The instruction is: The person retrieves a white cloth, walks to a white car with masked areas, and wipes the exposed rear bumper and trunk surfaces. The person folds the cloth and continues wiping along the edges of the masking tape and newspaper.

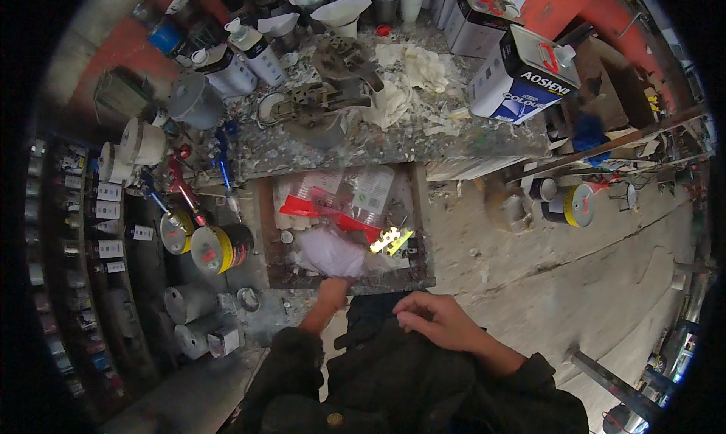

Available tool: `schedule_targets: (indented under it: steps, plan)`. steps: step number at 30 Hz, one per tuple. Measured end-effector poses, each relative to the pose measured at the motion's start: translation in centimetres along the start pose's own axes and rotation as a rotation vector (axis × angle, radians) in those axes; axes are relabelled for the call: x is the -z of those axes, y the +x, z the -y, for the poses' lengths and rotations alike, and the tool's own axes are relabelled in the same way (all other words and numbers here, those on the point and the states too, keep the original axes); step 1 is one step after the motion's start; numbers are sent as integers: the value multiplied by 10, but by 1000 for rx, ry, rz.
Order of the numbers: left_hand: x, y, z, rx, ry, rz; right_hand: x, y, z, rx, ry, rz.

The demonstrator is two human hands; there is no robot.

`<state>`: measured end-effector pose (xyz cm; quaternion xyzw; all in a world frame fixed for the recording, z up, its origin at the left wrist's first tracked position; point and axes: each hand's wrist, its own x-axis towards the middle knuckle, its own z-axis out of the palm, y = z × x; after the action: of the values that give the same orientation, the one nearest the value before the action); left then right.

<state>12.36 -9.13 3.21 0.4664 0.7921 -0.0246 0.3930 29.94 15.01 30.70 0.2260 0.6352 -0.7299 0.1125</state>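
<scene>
A wooden drawer (271,230) stands pulled out from under the paint-splattered workbench. At its front edge my left hand (333,292) is closed over the drawer front, its fingertips partly hidden. Inside, close to that hand, lies a crumpled whitish-lilac bundle (330,251) that looks like cloth or thin plastic. Behind it are clear plastic packaging (370,189) with a red strip (355,224) and a small yellow piece (393,240). My right hand (442,320) hovers in front of my dark jacket, near the drawer's right front corner. Its fingers are loosely bent, thumb apart, with nothing visible in them.
On the bench stand a metal spray gun-like fixture (340,63), crumpled paper (414,67), white bottles (255,52) and a rectangular paint tin (522,77). Spray guns (180,180) hang at left above round paint cans (219,248). Shelves of small containers (106,207) line the left.
</scene>
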Motion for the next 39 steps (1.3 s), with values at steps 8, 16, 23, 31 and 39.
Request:
schedule_targets:
  steps: [8, 16, 23, 31, 39]
  plan:
    - [-9, -2, 2, 20, -23, -23, -8, 27, -1, 11, 8, 108]
    - [-13, -3, -1, 80, -64, -2, 6, 35, -24, 17, 234, -30]
    - [12, 5, 18, -15, 2, 107, 6, 41, -25, -26, 361, -264]
    - [93, 52, 33, -182, 7, 53, 0, 49, -9, 61, 390, -422]
    - [142, 136, -10, -270, 59, -104, 1, 32, -27, 247, 273, -565]
